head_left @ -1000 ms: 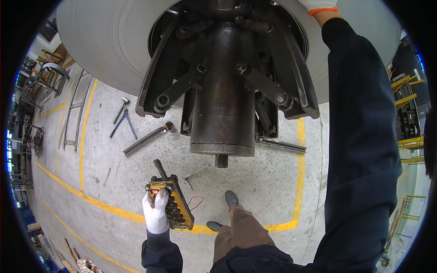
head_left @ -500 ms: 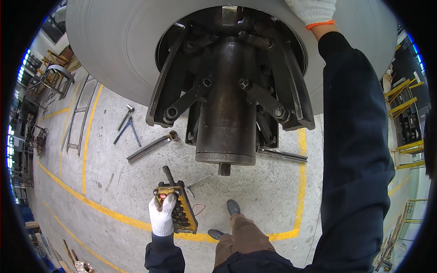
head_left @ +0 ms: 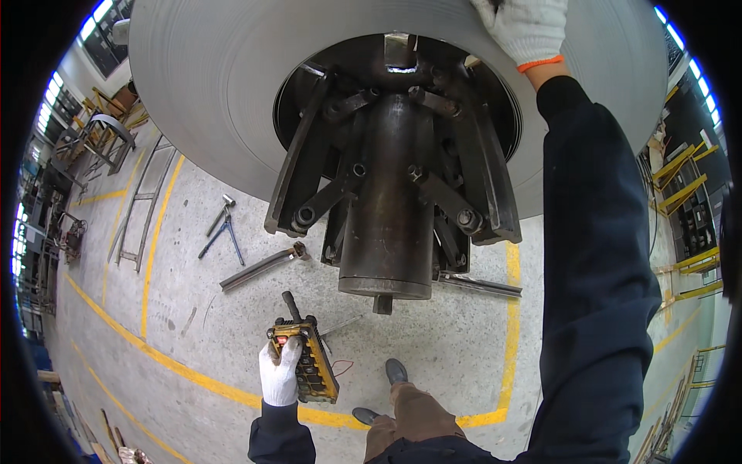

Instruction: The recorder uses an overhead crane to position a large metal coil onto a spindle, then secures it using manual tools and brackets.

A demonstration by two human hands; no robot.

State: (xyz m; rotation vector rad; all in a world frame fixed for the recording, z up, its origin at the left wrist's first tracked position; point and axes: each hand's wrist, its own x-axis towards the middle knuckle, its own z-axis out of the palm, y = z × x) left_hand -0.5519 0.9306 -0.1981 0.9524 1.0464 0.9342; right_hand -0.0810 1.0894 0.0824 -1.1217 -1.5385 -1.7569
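Note:
My left hand [head_left: 280,373], in a white knit glove, grips a yellow and black radio remote control [head_left: 318,363] with a stubby black antenna. The thumb lies beside its red button. At the top, my right hand [head_left: 525,29], in a white glove with an orange cuff, rests against the flat grey side of a large metal coil [head_left: 209,85]. The thumb stands apart; the fingertips run out of the picture. Inside the coil's bore sits a dark steel expanding mandrel [head_left: 386,209] with linked arms and curved segments, its round shaft end pointing toward me.
On the concrete floor lie blue-handled bolt cutters [head_left: 222,232], a metal bar [head_left: 263,267] and another bar [head_left: 483,286] beneath the mandrel. A yellow floor line [head_left: 185,375] runs around my feet. Yellow-framed racks [head_left: 684,201] stand at right, a metal ladder-like frame [head_left: 143,205] at left.
The view has tilted up, so the coil, mandrel and floor items sit lower in the picture. More of my right hand shows, its thumb now visible. My left hand keeps the remote control.

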